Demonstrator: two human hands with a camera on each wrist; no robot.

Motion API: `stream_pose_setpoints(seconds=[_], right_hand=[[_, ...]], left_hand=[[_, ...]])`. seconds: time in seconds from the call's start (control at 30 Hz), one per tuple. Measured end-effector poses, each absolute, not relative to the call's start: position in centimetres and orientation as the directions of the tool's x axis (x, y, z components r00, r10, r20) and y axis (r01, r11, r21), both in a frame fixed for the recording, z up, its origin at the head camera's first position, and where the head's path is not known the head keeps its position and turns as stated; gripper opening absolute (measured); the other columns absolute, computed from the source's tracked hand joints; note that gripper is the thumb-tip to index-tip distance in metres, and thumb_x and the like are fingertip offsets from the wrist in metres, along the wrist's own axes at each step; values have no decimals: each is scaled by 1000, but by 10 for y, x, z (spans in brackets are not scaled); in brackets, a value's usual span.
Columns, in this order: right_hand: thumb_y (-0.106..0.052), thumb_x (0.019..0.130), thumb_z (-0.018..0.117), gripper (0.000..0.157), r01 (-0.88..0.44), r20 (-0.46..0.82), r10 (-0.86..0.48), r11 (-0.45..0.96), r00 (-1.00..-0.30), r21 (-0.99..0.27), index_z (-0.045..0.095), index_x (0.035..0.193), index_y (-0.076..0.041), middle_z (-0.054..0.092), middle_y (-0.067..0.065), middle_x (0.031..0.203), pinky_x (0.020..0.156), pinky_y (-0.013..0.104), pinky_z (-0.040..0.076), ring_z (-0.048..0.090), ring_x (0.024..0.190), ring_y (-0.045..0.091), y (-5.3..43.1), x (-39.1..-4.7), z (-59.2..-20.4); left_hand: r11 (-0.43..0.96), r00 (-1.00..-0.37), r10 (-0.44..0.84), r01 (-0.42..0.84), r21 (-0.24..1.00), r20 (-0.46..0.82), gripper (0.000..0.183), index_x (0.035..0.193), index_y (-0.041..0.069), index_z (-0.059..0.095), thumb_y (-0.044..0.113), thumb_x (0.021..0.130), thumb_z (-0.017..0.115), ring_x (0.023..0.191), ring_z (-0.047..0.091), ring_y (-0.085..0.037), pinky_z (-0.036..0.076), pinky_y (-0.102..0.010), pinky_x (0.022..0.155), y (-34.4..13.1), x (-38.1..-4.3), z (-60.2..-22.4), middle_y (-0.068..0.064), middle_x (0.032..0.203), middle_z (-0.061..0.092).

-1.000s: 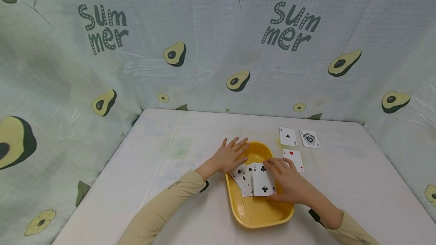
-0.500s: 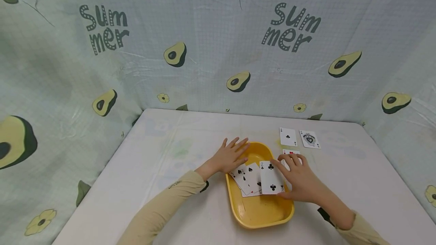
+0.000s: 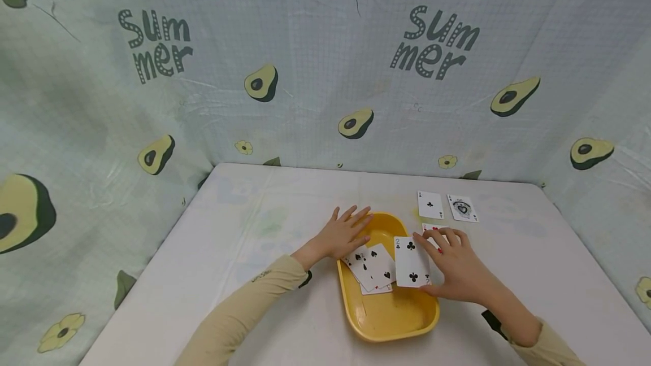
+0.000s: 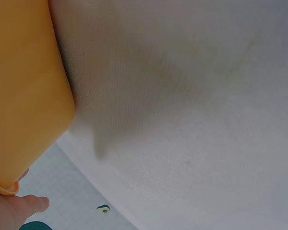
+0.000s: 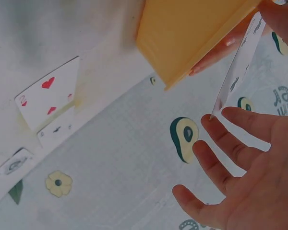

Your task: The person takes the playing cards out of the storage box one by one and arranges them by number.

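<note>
My right hand (image 3: 458, 270) holds a two of clubs (image 3: 411, 261) by its right edge, between thumb and fingertips, over the right side of a yellow plastic tray (image 3: 376, 326). The right wrist view shows that card (image 5: 240, 62) edge-on, lifted above the tray wall (image 5: 197, 38). Straight, spread fingers of my left hand (image 3: 342, 236) rest at the tray's far left rim. Inside the tray, several overlapping playing cards (image 3: 375, 267) lie face up, spades on top. In the left wrist view only part of the left hand (image 4: 9, 211) shows, beside the rim.
On the white table (image 3: 244, 298), right of the tray, lie an ace of clubs (image 3: 430, 204) and an ace with a large ornate emblem (image 3: 463, 208). A two of hearts (image 5: 53, 91) lies nearer, partly behind my right hand. Avocado-print cloth (image 3: 305, 44) hangs behind the table.
My right hand has lifted the two of clubs off the other cards and shifted it rightward, uncovering more of the cards beneath. My left hand stays in place.
</note>
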State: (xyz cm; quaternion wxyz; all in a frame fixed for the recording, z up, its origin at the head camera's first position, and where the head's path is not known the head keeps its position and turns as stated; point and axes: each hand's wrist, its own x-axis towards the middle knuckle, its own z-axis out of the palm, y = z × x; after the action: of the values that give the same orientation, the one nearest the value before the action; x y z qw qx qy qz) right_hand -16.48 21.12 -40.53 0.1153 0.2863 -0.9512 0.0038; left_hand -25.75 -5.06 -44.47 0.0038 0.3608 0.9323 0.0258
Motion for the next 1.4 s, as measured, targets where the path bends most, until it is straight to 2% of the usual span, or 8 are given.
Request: stream_pose_setpoints(seconds=[0.17, 0.4, 0.7, 1.0, 1.4], right_hand=[[-57, 54, 75, 97, -540, 238, -546, 836, -803, 99, 42, 132, -11, 49, 9, 122, 95, 51, 23, 35, 111, 31, 219, -165, -403], [-54, 52, 78, 97, -530, 283, -533, 843, -798, 92, 43, 131, -10, 49, 8, 123, 93, 52, 24, 36, 108, 30, 233, -168, -400], [-48, 52, 80, 91, -545, 340, -544, 832, -767, 103, 46, 127, -7, 49, 9, 123, 87, 53, 27, 38, 104, 30, 258, -175, -401], [-43, 55, 80, 91, -513, 287, -505, 857, -814, 53, 42, 130, -10, 46, 10, 126, 87, 54, 26, 37, 106, 32, 280, -182, -409], [-43, 55, 80, 91, -476, 285, -480, 875, -830, 88, 40, 130, -10, 47, 11, 124, 85, 55, 27, 37, 104, 30, 304, -193, -417]], left_hand=[[740, -741, 672, 672, 40, 17, 55, 144, 21, 15, 46, 96, 21, 139, 14, -27, 15, -57, 106, -51, -258, -445, 2, 152, 9], [742, -744, 669, 668, 62, 12, 55, 144, 21, 15, 46, 96, 22, 139, 13, -27, 14, -57, 107, -51, -257, -444, 3, 152, 9], [741, -744, 668, 667, 80, 15, 55, 144, 21, 15, 46, 96, 21, 139, 13, -27, 14, -57, 106, -51, -257, -444, 3, 152, 9], [738, -741, 672, 670, 79, 12, 55, 144, 21, 15, 47, 96, 22, 139, 12, -26, 13, -57, 107, -52, -256, -445, 3, 152, 8], [738, -742, 670, 668, 90, 13, 55, 144, 21, 15, 47, 96, 21, 139, 11, -26, 11, -57, 107, -52, -256, -447, 4, 152, 8]])
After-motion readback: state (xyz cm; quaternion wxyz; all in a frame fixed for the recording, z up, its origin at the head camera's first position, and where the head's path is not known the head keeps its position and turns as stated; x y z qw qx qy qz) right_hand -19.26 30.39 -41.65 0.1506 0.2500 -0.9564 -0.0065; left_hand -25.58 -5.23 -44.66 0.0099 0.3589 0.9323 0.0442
